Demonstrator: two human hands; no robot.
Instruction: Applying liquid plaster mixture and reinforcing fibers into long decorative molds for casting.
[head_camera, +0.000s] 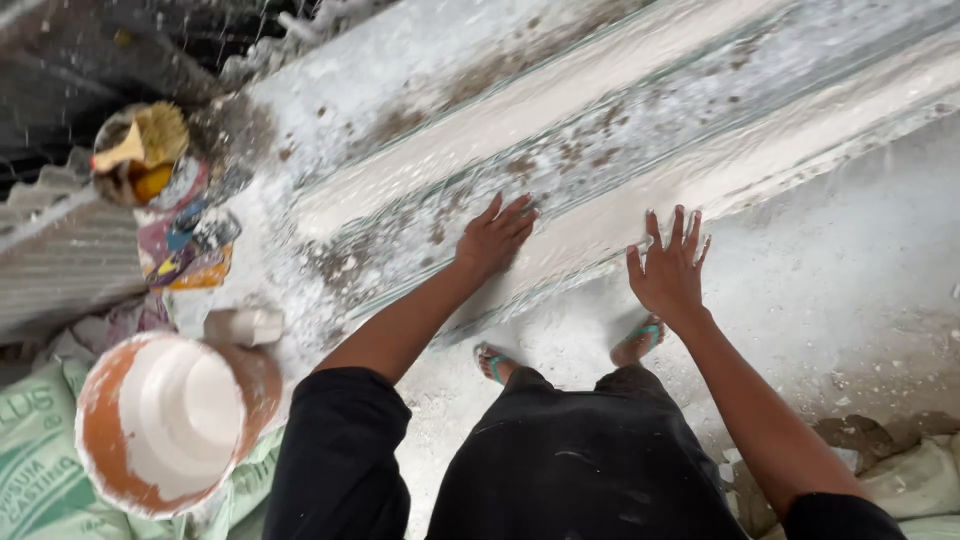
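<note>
Both hands lie flat with fingers spread and no grip on anything: the left hand (495, 238) presses on the long white plaster strip (560, 150) that runs aslant across the worktop (300, 110), and the right hand (668, 268) rests at the strip's near edge, just beside it. The strip is wet, ridged and speckled with brown. At the left, an orange bucket (165, 425) of white plaster stands on green sacks (40, 470), and a small bowl (138, 152) sits farther up; two feet in sandals (565, 355) stand on the dusty white floor (850, 290).
</note>
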